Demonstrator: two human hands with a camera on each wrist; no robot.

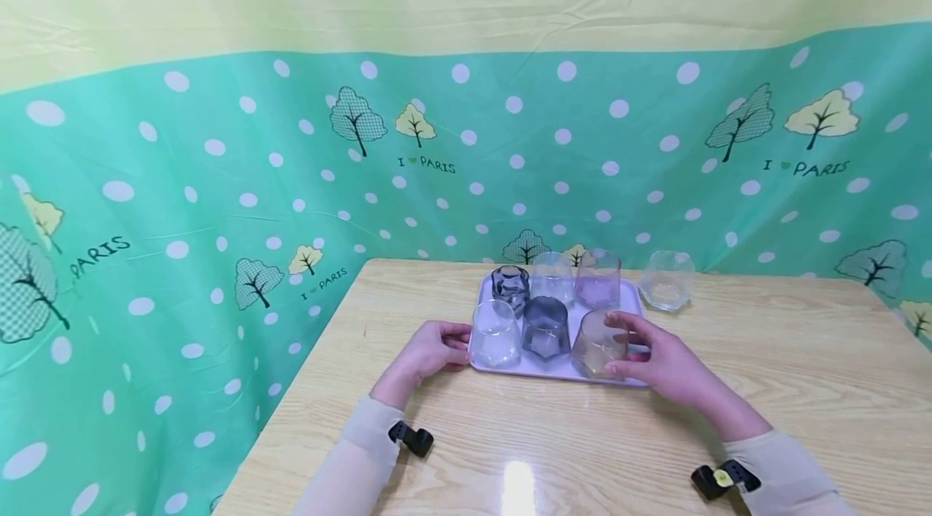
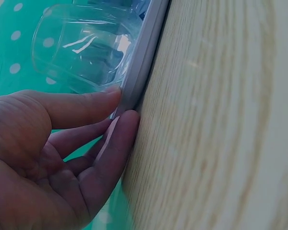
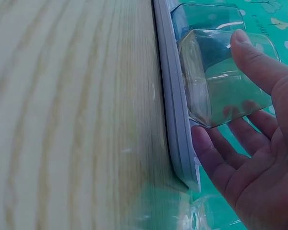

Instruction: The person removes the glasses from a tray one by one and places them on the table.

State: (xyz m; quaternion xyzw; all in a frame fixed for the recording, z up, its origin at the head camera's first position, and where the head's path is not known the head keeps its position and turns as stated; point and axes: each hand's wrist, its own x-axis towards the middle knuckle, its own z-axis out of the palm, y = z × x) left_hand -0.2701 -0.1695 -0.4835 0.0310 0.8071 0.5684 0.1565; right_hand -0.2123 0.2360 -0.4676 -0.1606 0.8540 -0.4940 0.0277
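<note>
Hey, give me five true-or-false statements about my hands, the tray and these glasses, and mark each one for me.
1. The left hand holds the edge of the tray. True.
2. The right hand touches no glass. False: it holds the amber-tinted glass.
3. The dark front glass is the middle one of its row. True.
4. The purple-tinted glass stands at the left end of the back row. False: it stands at the right end.
5. One clear glass stands off the tray, on the table to its right. True.
</note>
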